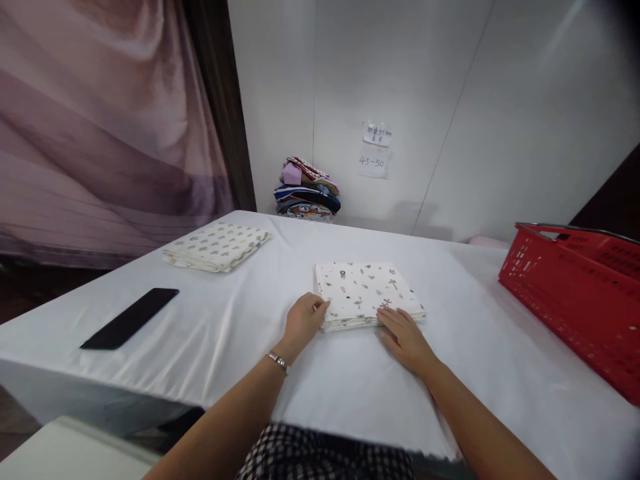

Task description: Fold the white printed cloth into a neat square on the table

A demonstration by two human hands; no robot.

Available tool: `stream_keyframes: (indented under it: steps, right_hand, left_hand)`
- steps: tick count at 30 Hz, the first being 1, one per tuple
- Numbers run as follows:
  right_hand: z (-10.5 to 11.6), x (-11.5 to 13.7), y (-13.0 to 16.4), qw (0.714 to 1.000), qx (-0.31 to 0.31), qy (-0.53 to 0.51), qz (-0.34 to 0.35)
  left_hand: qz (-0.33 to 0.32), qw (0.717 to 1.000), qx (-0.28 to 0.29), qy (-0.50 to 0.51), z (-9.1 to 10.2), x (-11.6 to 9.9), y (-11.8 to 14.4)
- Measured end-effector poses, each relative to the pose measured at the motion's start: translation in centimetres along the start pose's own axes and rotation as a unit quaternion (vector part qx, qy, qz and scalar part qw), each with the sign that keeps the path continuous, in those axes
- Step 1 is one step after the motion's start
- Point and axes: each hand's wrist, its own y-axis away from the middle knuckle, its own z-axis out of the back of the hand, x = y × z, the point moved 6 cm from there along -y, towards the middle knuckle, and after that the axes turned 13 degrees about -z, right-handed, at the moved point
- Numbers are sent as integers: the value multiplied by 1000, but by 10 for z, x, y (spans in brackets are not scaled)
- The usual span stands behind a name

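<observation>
A white folded cloth point(367, 290) printed with small plants and animals lies flat on the white-covered table, right in front of me. At its front left corner, my left hand point(305, 319) has its fingers curled, with thumb and fingertips pinching the edge. My right hand point(406, 339) rests over the front edge, right of the middle, its fingers stretched out on the top layer and the thumb lower, by the side of the fold. Several layers show along the front edge. A silver bracelet point(278, 361) circles my left wrist.
Another folded cloth point(220, 245), with grey heart shapes, lies at the back left. Nearer, a flat black object point(133, 319) rests on the table point(225, 373). A red basket point(575, 293) stands at the right. Folded fabrics point(307, 190) are piled against the wall behind the table.
</observation>
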Motion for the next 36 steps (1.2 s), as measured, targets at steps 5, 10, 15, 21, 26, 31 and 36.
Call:
stream_keyframes:
  steps: [5,10,15,21,26,31,36]
  right_hand:
    - [-2,0,1,1000,-17,-4,9]
    - [-3,-2,2,1000,-18,0,9]
    - [-3,-1,2,1000,-21,-1,8]
    - [-3,-1,2,1000,-16,-2,-1]
    - [-3,-1,2,1000,-9,-2,-2]
    - [-3,-2,4,1000,-8,-18,3]
    - [4,1,-12,996,-17,-60,-65]
  left_hand:
    - [146,988,36,37,-7,20,-3]
    - [158,984,79,24,-15,19,-4]
    - [160,982,84,46,-14,22,0]
    - [136,986,95,-9,-10,18,0]
    - [-146,982,24,-116,-5,-33,-15]
    - [-265,936,180,-143,-34,-41,2]
    - [-289,919,206,-171,-41,-30,15]
